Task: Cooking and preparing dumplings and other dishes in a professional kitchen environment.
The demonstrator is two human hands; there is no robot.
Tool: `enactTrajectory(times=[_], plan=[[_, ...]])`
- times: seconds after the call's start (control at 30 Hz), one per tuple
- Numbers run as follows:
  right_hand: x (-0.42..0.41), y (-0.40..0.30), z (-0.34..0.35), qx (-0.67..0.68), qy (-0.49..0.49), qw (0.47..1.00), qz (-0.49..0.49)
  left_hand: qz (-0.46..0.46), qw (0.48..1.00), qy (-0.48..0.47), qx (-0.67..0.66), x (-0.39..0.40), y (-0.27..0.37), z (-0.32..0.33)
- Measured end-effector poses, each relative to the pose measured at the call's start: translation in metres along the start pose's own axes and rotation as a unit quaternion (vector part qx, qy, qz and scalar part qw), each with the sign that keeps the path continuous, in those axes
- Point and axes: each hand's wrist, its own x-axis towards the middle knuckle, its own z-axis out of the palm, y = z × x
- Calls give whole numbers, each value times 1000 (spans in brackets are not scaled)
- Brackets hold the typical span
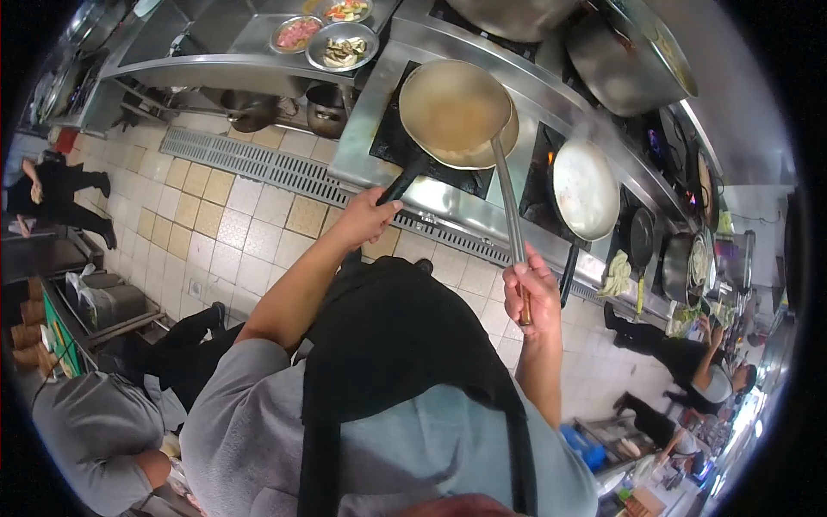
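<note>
My left hand is closed around the black handle of a deep frying pan on the stove. Steam blurs the brownish contents in the pan. My right hand grips the wooden end of a long metal-handled ladle or spatula; its head is at the pan's right side, its shape hard to tell. Right of this pan, a second, pale-lined frying pan sits over a burner with a flame beside it, its black handle near my right hand.
Metal bowls of sliced mushrooms or eggplant, pink meat and cut vegetables stand on the counter at the upper left. Large pots stand behind the stove. A cloth lies at its front edge. Co-workers stand behind and on both sides.
</note>
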Motion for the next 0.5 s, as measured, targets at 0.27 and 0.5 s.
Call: enactTrajectory(times=[0.27,0.5], plan=[[-10,-3,23,-353,146,922,-70,-9,1000,-10,-16,16,-11,-13],[1,8,15,-337,85,937,-36,-4,1000,-20,-19,15,-8,-9]])
